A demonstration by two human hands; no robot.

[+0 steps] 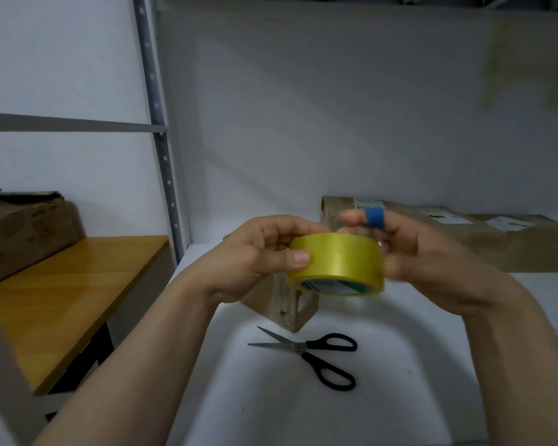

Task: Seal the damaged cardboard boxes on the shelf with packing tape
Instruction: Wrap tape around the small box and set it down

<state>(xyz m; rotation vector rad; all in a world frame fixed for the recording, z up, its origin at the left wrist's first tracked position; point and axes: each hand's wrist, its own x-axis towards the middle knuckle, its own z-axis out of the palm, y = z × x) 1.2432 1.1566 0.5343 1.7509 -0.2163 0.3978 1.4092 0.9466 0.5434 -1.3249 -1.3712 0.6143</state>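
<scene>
Yellow packing tape roll (335, 263) sits between both hands above the white shelf (271, 397), its broad band facing me and its core axis running roughly up and down, tipped so the lower face shows. My left hand (255, 255) grasps the roll's left side, thumb pressed on the near band. My right hand (432, 262) curls round the right side, its forefinger with a blue wrap (374, 217) raised over the far rim; blur hides whether it has found the loose end. The small cardboard box (287, 304) stands directly below the roll and slightly to the left, so I judge the left hand is the nearer one to steady it while the right draws tape out to the right. The scissors (316, 352) lie open nearer than the box. A flat box (464, 239) lies far right, well apart.
</scene>
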